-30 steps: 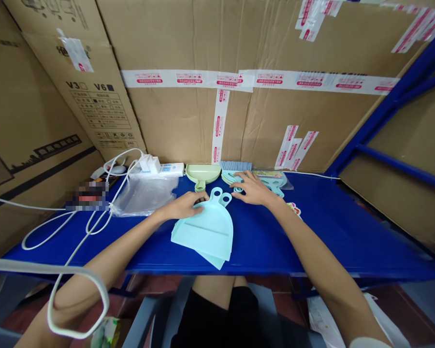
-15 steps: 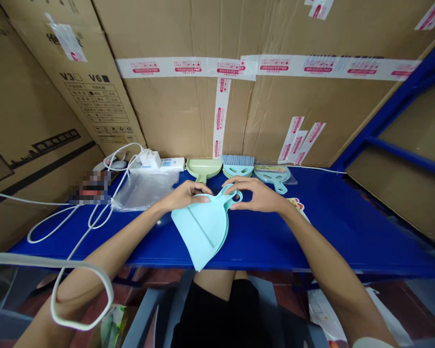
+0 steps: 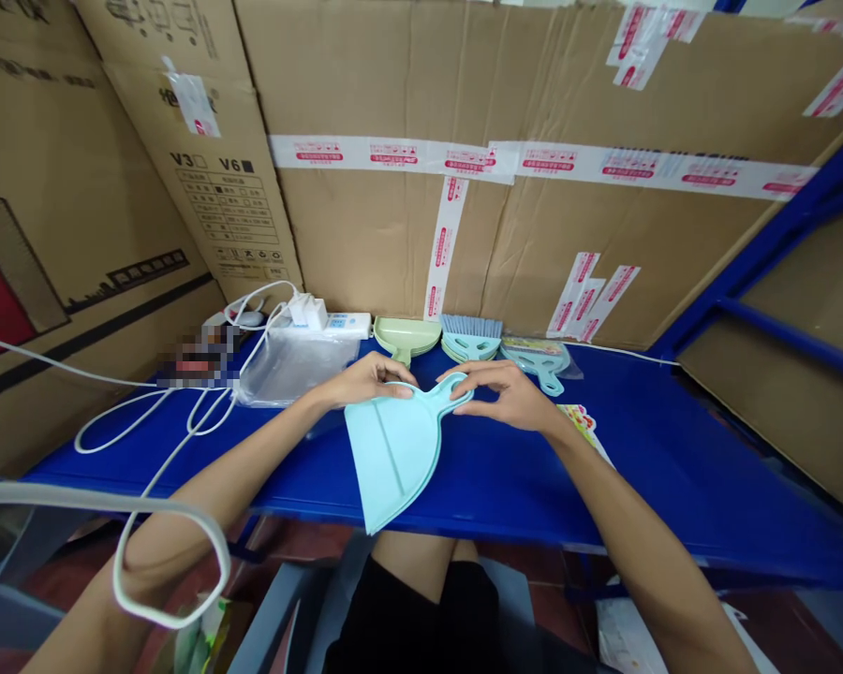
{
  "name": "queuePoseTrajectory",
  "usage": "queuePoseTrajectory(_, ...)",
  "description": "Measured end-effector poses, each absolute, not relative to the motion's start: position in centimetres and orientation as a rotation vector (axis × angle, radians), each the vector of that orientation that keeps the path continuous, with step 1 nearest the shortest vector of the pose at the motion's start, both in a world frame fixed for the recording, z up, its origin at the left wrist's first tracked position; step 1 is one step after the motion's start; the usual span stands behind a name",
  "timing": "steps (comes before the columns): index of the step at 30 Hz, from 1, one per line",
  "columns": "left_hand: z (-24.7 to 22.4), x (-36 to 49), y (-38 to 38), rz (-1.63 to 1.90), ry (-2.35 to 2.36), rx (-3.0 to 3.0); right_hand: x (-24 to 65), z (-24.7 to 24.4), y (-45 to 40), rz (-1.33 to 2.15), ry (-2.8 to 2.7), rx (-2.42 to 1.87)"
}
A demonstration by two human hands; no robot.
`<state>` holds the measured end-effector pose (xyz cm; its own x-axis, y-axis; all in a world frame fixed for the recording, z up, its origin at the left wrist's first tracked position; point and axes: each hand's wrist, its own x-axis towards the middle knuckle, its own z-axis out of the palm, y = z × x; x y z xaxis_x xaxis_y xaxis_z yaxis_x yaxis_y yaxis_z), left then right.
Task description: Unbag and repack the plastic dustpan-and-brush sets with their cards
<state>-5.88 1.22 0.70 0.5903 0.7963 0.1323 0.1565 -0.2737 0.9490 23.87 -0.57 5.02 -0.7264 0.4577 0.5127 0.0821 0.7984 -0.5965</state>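
Note:
A pale turquoise dustpan [image 3: 397, 449] is held over the front of the blue table, its wide lip toward the lower left. A second edge along its rim suggests another pan stacked beneath it. My left hand [image 3: 369, 382] grips the pan's upper edge, thumb on top and the other fingers partly hidden. My right hand [image 3: 502, 391] pinches the looped handle. Behind them stand a green dustpan [image 3: 406, 339], a blue hand brush [image 3: 471, 335] resting on stacked pans, and a light blue dustpan set [image 3: 538, 358] in clear wrap.
Clear plastic bags [image 3: 299, 370] lie left on the blue table [image 3: 646, 449], near a white power strip [image 3: 347, 326]. A white cable [image 3: 172, 510] loops over my left forearm. Colourful printed cards [image 3: 582, 426] lie beside my right arm. Cardboard panels [image 3: 365, 234] stand behind.
The turquoise pans have turned slightly, and their outlines now line up more closely. My right hand has closed in on the handle loop. The camera view has shifted a little.

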Motion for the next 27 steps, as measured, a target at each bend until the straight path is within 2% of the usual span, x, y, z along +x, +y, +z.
queuePoseTrajectory(4,1.0,-6.6,1.8,0.908,0.828,1.738,24.5,5.6,-0.5,0.678,-2.222,-0.493)
queuePoseTrajectory(9,1.4,-8.3,3.8,1.450,1.071,1.570,26.0,7.6,1.2,0.603,-2.020,-0.574)
queuePoseTrajectory(11,1.3,-8.7,4.4,1.561,1.102,1.489,25.6,8.8,2.2,0.519,-1.946,-0.609)
queuePoseTrajectory(18,0.5,-8.3,5.0,1.608,1.274,1.151,18.6,11.3,5.2,-0.079,-1.968,-0.872)
queuePoseTrajectory(23,0.6,-9.1,5.0,1.614,1.277,1.041,14.4,8.8,5.6,-0.413,-2.110,-1.060)
queuePoseTrajectory(27,0.4,-8.8,5.0,1.565,1.183,1.168,13.1,6.5,4.7,-0.591,-2.311,-1.151)
